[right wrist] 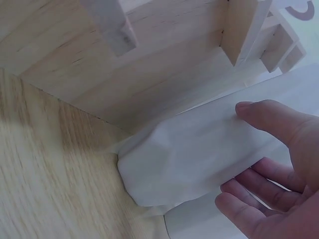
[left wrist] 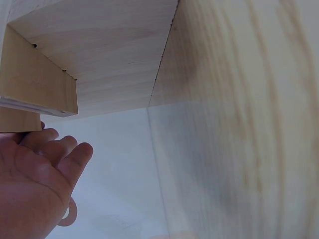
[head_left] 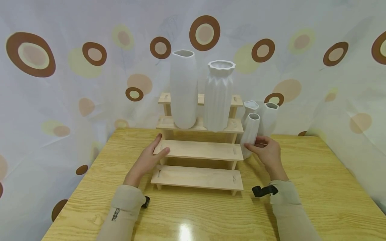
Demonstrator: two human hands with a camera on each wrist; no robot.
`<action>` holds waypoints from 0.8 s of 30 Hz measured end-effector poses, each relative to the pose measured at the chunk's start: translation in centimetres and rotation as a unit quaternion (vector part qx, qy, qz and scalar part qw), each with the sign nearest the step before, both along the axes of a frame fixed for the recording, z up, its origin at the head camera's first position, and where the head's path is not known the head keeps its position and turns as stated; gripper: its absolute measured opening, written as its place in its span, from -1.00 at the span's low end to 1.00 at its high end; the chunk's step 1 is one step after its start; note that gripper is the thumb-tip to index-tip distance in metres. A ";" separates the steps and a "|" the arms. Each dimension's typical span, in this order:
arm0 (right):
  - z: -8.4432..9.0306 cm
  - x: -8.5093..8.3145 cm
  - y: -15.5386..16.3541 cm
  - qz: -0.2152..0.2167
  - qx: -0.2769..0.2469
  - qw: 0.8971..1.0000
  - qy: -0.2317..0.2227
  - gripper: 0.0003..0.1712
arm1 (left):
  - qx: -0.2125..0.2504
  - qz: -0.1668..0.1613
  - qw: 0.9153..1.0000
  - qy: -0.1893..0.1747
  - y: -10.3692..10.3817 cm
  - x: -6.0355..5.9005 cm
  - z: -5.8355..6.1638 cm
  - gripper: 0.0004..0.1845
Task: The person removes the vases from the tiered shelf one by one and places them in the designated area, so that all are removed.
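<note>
A stepped wooden stand (head_left: 197, 149) stands on the table. Its left end is gripped by my left hand (head_left: 147, 160), the thumb over a lower step and the fingers along the side; in the left wrist view those fingers (left wrist: 64, 149) curl behind a wooden upright. Beside the stand's right end, my right hand (head_left: 267, 152) holds a slim white vase (head_left: 251, 132) between thumb and fingers. The right wrist view shows this vase's base (right wrist: 144, 174) down at the table top, with the thumb (right wrist: 264, 112) on one side and fingers on the other.
A tall smooth vase (head_left: 184, 90) and a ribbed vase with a wavy rim (head_left: 219, 100) stand up on the stand. Two more white vases, one with a flared rim (head_left: 251, 105) and a wider one (head_left: 269, 118), stand behind the held one. Patterned cloth (head_left: 99, 20) hangs behind the table (head_left: 319, 187).
</note>
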State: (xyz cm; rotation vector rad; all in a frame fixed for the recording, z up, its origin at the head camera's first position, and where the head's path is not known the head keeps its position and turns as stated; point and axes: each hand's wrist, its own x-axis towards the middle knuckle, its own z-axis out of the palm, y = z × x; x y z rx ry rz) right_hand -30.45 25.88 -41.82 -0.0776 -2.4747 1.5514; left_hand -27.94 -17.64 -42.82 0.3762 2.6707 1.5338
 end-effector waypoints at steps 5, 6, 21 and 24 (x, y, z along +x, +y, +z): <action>0.2 0.1 0.0 -0.003 -0.009 1.000 0.012 -0.31 | 0.000 0.004 1.000 -0.005 0.0 -0.1 -0.1 -0.02; 0.3 0.0 0.0 -0.004 -0.012 1.000 0.013 -0.31 | 0.000 0.003 1.000 -0.004 0.0 -0.1 -0.1 -0.02; 1.7 0.6 -0.1 -0.018 -0.038 0.999 0.034 -0.37 | 0.001 0.002 1.000 0.003 0.1 0.0 0.0 -0.04; 2.1 0.8 -0.2 -0.024 -0.036 0.998 0.034 -0.37 | 0.002 0.000 1.000 0.003 0.0 -0.1 0.0 -0.06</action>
